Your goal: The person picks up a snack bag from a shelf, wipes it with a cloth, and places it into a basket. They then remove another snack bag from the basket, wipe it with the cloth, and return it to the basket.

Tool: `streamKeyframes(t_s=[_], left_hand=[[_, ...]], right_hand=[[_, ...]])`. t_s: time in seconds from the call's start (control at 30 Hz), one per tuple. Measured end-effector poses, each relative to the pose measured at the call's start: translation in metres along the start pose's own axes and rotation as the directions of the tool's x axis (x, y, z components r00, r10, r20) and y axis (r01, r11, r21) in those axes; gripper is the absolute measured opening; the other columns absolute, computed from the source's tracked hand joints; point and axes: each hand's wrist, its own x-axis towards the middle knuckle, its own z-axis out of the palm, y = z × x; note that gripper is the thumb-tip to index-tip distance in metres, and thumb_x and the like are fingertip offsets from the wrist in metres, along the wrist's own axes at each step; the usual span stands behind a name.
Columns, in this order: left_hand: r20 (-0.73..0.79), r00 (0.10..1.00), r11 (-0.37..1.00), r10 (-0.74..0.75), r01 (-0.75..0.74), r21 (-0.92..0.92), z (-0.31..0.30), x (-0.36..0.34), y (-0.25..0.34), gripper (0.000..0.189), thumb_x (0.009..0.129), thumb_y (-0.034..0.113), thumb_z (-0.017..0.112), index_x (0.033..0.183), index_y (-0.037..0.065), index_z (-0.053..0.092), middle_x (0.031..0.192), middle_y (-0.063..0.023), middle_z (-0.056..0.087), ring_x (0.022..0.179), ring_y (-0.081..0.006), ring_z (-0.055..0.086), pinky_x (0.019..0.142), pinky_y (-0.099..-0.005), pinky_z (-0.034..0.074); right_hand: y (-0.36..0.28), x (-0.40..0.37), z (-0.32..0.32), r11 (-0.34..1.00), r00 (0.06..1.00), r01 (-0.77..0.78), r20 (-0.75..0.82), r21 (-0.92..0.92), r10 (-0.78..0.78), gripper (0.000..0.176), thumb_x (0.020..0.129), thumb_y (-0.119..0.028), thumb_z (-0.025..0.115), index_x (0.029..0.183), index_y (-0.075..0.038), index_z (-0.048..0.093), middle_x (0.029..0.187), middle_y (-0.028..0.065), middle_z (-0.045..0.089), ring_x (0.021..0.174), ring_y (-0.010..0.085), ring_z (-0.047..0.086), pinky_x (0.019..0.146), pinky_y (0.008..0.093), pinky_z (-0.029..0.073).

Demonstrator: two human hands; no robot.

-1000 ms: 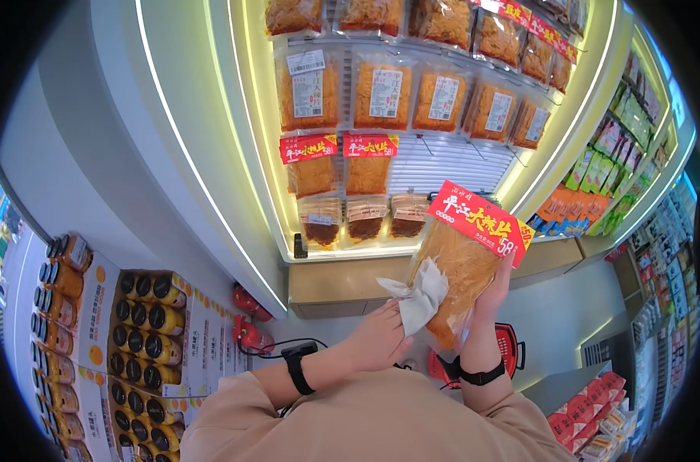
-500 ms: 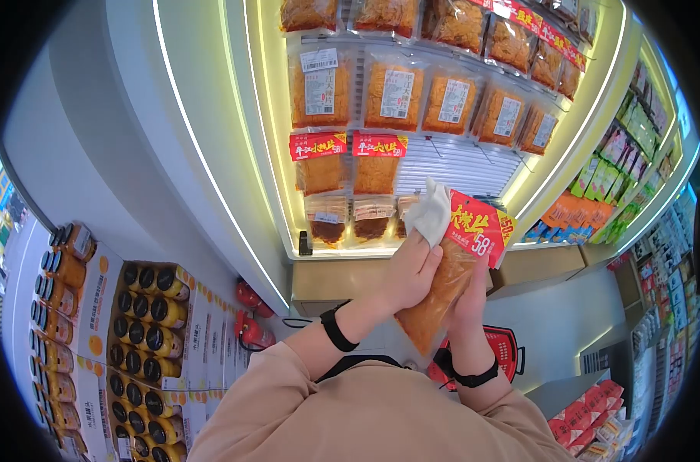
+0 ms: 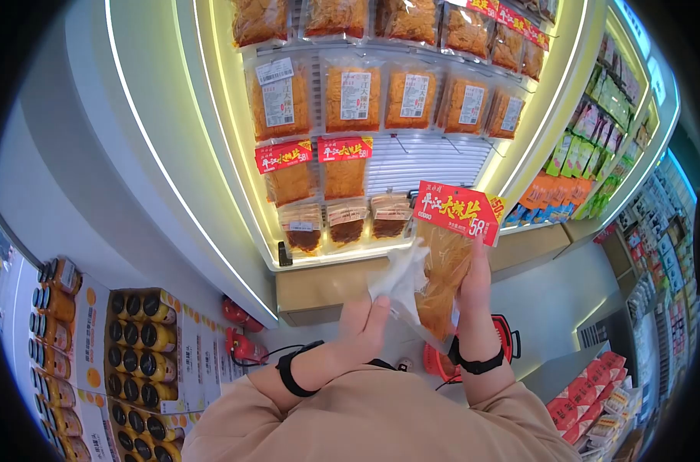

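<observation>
Upright in front of me is a clear snack bag (image 3: 445, 269) of orange-brown flat pieces under a red header card (image 3: 454, 209) printed with 58. My right hand (image 3: 477, 289) grips its right edge, thumb just below the card. Pinched in my left hand (image 3: 362, 323) is a white cloth (image 3: 402, 282), spread against the lower left side of the bag. Similar bags (image 3: 344, 173) with red cards hang on the lit display behind.
A wall rack (image 3: 427, 163) holds rows of bagged snacks. Jars (image 3: 159, 336) in cartons stand at the left, near red fire extinguishers (image 3: 246, 344). A red basket (image 3: 504, 333) is on the floor below my right arm. Red boxes (image 3: 584, 396) sit at lower right.
My left hand and the cloth have moved down and left, from the card to the lower bag. The red card's front now shows more fully. The view has shifted right.
</observation>
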Motion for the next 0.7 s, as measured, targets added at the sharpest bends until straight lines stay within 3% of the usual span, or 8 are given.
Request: streamKeyframes(t_s=[0.07,0.1,0.23,0.27,0.5,0.57,0.67,0.7], left_hand=[[-0.126,0.968,0.976,0.218,-0.214,0.040,-0.008,0.037,0.007,0.038,0.094,0.013,0.043,0.126,-0.006,0.048,0.120,-0.0258,0.053,0.109,-0.0410,0.051,0.094,-0.0465,0.040],[-0.065,0.961,0.959,0.267,-0.259,0.113,-0.007,0.060,0.009,0.039,0.094,0.014,0.043,0.127,-0.006,0.048,0.122,-0.0263,0.052,0.112,-0.0417,0.049,0.096,-0.0467,0.039],[0.124,0.851,0.791,0.510,-0.520,0.323,0.029,0.083,-0.002,0.044,0.095,0.020,0.041,0.128,-0.008,0.046,0.130,-0.0281,0.047,0.123,-0.0446,0.043,0.107,-0.0467,0.031],[0.185,0.882,0.836,0.434,-0.471,0.282,0.030,0.078,0.000,0.047,0.093,0.021,0.042,0.130,-0.008,0.044,0.133,-0.0298,0.043,0.128,-0.0470,0.035,0.111,-0.0496,0.024],[0.427,0.866,0.846,0.259,-0.417,0.333,0.021,0.021,-0.025,0.046,0.090,0.017,0.045,0.128,-0.007,0.046,0.129,-0.0290,0.047,0.122,-0.0477,0.041,0.109,-0.0512,0.029],[0.444,0.856,0.827,0.265,-0.438,0.351,0.012,0.005,-0.030,0.044,0.089,0.017,0.046,0.126,-0.007,0.047,0.126,-0.0283,0.049,0.119,-0.0474,0.044,0.107,-0.0499,0.031],[0.441,0.890,0.738,0.120,-0.377,0.560,-0.009,-0.014,-0.074,0.043,0.093,0.021,0.046,0.127,-0.005,0.047,0.117,-0.0246,0.055,0.113,-0.0390,0.051,0.103,-0.0421,0.037],[0.319,0.938,0.815,-0.139,-0.075,0.575,-0.021,-0.011,-0.096,0.042,0.094,0.023,0.045,0.127,-0.004,0.048,0.117,-0.0227,0.056,0.113,-0.0361,0.052,0.102,-0.0407,0.038]], right_hand=[[0.023,-0.008,-0.008,0.979,0.996,-0.059,0.056,-0.193,0.071,0.050,0.102,-0.039,0.039,0.139,-0.006,0.035,0.133,0.0092,0.050,0.115,0.0205,0.054,0.099,0.0351,0.043],[0.030,-0.011,-0.008,0.955,0.991,-0.082,0.081,-0.286,0.110,0.049,0.102,-0.038,0.040,0.140,-0.006,0.035,0.133,0.0086,0.050,0.114,0.0195,0.054,0.099,0.0342,0.042],[0.019,-0.024,0.061,0.996,0.998,-0.006,-0.068,0.093,0.012,0.054,0.103,-0.044,0.032,0.141,-0.007,0.034,0.132,0.0073,0.050,0.115,0.0180,0.053,0.100,0.0323,0.040],[0.012,-0.023,0.067,0.993,0.994,0.040,-0.103,0.112,-0.029,0.056,0.102,-0.049,0.029,0.140,-0.008,0.036,0.129,0.0081,0.052,0.115,0.0188,0.053,0.099,0.0331,0.041],[-0.009,-0.015,0.034,0.950,0.985,0.164,-0.102,0.264,-0.142,0.055,0.101,-0.051,0.032,0.136,-0.009,0.040,0.128,0.0097,0.052,0.117,0.0235,0.052,0.099,0.0390,0.043],[-0.010,-0.011,0.027,0.947,0.950,0.266,-0.215,0.179,-0.226,0.056,0.100,-0.051,0.032,0.136,-0.008,0.039,0.130,0.0096,0.051,0.118,0.0234,0.052,0.099,0.0388,0.043],[-0.040,-0.011,0.030,0.923,0.884,0.373,-0.336,0.091,-0.324,0.057,0.100,-0.052,0.033,0.135,-0.008,0.040,0.131,0.0093,0.052,0.117,0.0224,0.053,0.098,0.0378,0.044],[-0.050,-0.009,0.020,0.918,0.907,0.366,-0.278,0.152,-0.316,0.057,0.100,-0.052,0.034,0.135,-0.008,0.041,0.130,0.0091,0.052,0.117,0.0225,0.053,0.098,0.0375,0.044]])
